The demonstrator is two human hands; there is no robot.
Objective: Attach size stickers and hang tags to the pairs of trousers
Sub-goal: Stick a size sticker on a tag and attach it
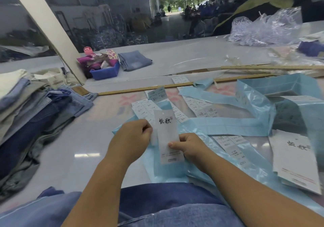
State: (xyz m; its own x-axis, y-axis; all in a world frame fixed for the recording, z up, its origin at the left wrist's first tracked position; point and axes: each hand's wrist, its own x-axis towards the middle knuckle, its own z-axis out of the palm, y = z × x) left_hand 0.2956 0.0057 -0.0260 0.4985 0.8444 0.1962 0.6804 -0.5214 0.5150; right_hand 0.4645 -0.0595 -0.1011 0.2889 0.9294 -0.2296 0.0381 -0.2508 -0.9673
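A white hang tag (166, 132) with black brush characters stands upright in front of me, held by both hands. My right hand (188, 146) pinches its lower right edge with the thumb on the face. My left hand (133, 137) pinches something small and white at the tag's left edge. Sheets of white size stickers (149, 108) lie behind the tag on the table, more stickers (231, 143) to the right. A stack of hang tags (296, 161) lies at the right. Blue denim trousers (157, 207) lie across the near edge below my arms.
A tall pile of folded jeans (33, 114) fills the left side. Light blue sticker backing strips (228, 125) and blue plastic sprawl across the middle and right. Wooden rulers (157, 87) lie behind. A blue tray (105, 72), folded jeans (135, 60) and a clear bag (266, 26) sit farther back.
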